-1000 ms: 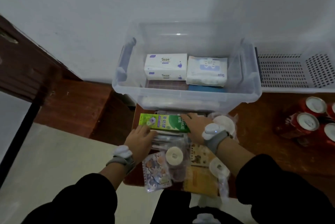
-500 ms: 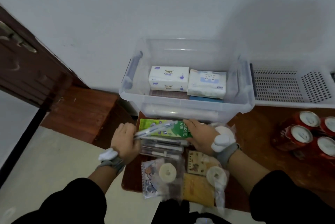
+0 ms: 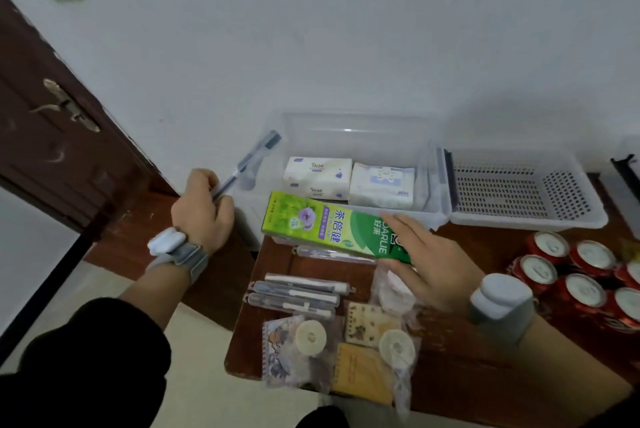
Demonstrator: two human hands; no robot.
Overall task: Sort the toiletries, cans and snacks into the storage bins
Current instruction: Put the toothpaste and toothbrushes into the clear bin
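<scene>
My left hand (image 3: 202, 211) is shut on a clear-cased toothbrush (image 3: 252, 162), lifted and tilted up toward the left end of the clear storage bin (image 3: 349, 128). My right hand (image 3: 429, 265) holds a green toothpaste box (image 3: 325, 225), raised just in front of the bin's near wall. Inside the bin lie two tissue packs (image 3: 317, 176). More packaged toothbrushes (image 3: 298, 294) lie on the brown table (image 3: 467, 355) below the box. Red cans (image 3: 575, 275) stand at the right.
A white perforated basket (image 3: 519, 192) sits right of the clear bin. Bagged snacks and small notebooks (image 3: 346, 348) lie at the table's near edge. A dark wooden door (image 3: 52, 129) stands at the left, with a low wooden ledge beside the table.
Both hands have risen from the table: the left lifted a toothbrush up and to the left, the right raised the toothpaste box toward the bin. The camera view tilted upward.
</scene>
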